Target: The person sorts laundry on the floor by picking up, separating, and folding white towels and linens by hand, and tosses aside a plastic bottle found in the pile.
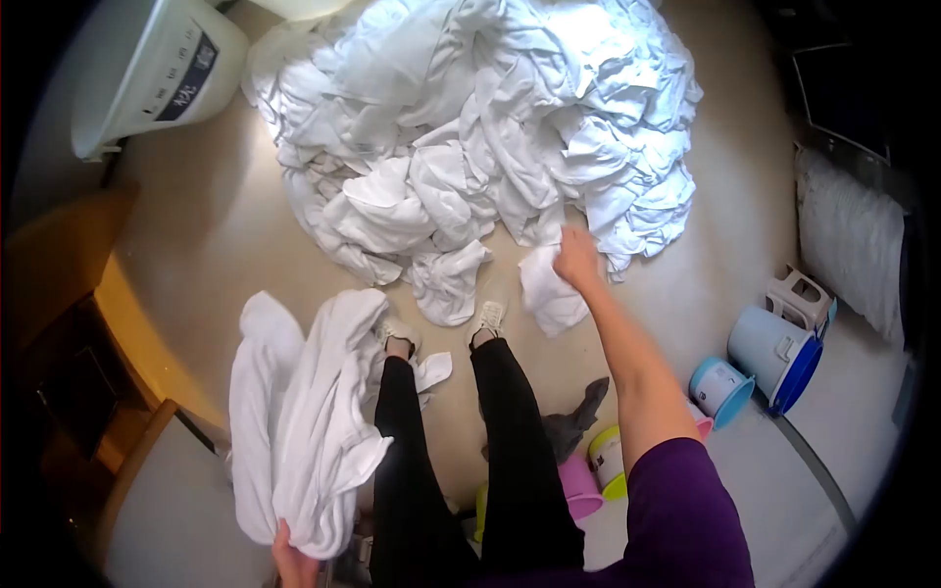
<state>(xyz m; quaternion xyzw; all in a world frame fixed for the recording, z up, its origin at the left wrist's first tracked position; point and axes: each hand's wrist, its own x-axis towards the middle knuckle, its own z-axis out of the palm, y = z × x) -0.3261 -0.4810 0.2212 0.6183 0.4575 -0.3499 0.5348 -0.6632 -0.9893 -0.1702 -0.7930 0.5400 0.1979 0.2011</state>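
Beige floor (201, 220) bears heaped white cloths (490, 127), coloured buckets (720, 390) standing nearby.

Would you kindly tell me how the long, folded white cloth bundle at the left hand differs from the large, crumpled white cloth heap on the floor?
The white cloth bundle is much smaller than the white cloth heap. The bundle lies in long, loose folds, while the heap spreads in crumpled layers. The left hand is at the bundle's near end; the right hand is at the heap's near edge. Both are white fabric.
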